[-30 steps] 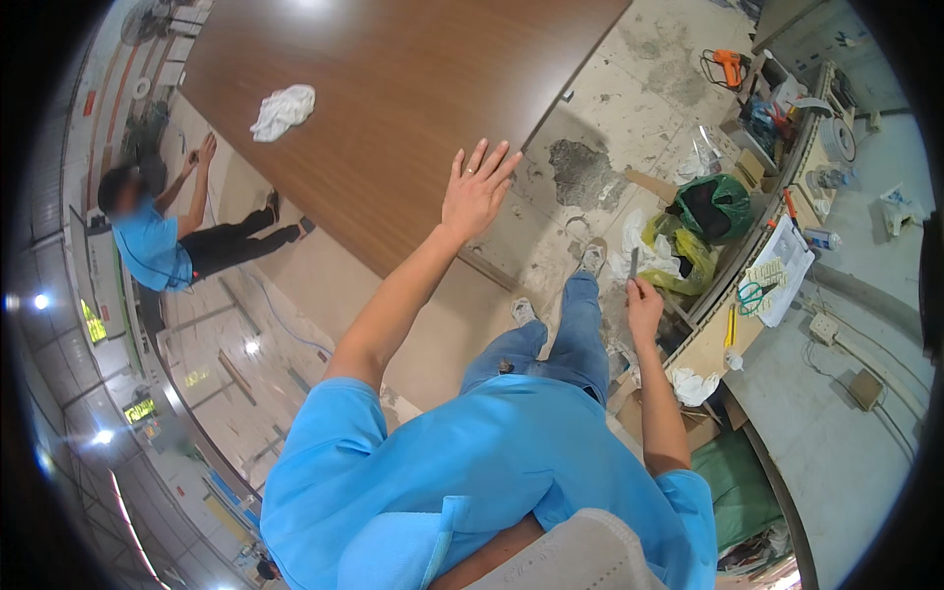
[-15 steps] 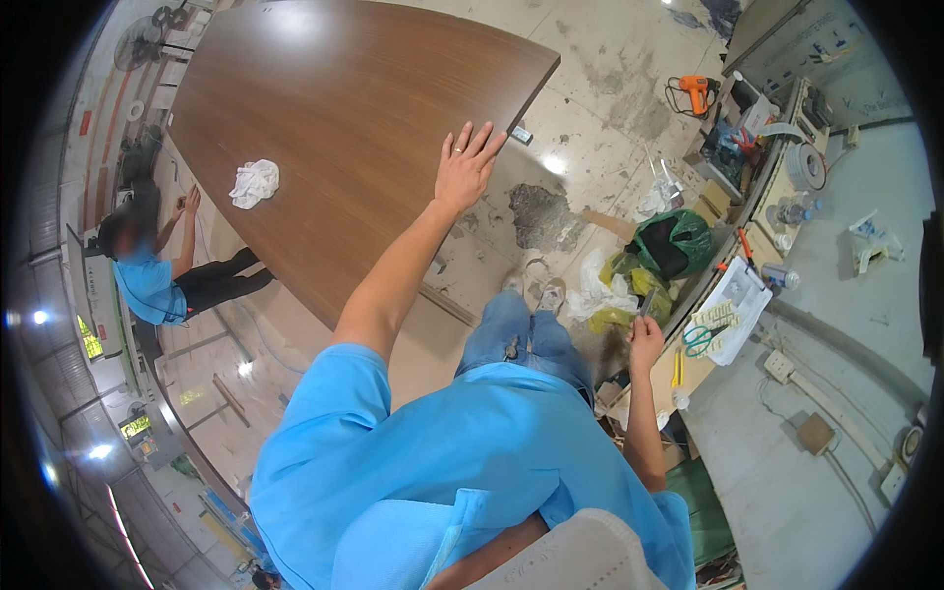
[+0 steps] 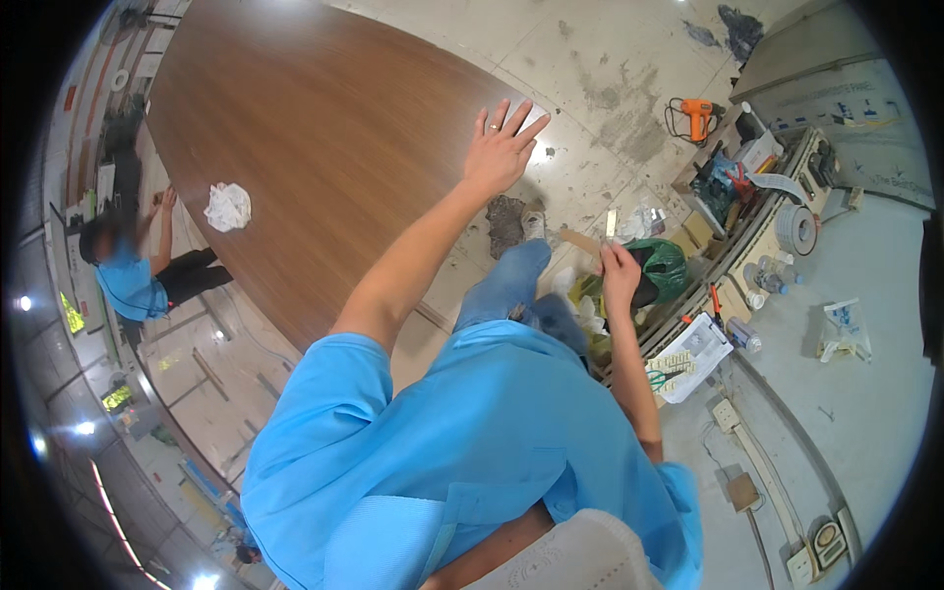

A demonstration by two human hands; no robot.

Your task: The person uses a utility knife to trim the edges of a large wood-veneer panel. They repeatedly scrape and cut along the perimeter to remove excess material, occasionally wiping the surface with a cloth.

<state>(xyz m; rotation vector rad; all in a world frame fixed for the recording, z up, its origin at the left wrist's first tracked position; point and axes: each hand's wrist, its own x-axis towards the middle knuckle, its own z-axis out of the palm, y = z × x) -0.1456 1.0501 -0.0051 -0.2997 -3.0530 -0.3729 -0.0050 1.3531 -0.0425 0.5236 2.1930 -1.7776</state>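
A large brown wood-grain board (image 3: pixel 324 138) lies flat on my left. My left hand (image 3: pixel 501 149) rests at its right-hand corner, fingers spread and palm down, a ring on one finger. Out to the right, my right hand (image 3: pixel 619 277) pinches a small flat metallic strip (image 3: pixel 612 224) that points away from me; its lower end is hidden by the fingers. A crumpled white cloth (image 3: pixel 228 206) sits near the board's left edge.
Beyond the board's left edge stands a co-worker in a blue shirt (image 3: pixel 128 285). Along the right runs a cluttered ledge with a clipboard (image 3: pixel 700 346), scissors (image 3: pixel 661 378) and a tape roll (image 3: pixel 796 229). A green bag (image 3: pixel 667 267) and an orange heat gun (image 3: pixel 700 116) lie nearby.
My left hand has slid forward and right toward the board's corner. My right hand has moved forward and left with the strip, now away from the ledge. One leg has stepped forward.
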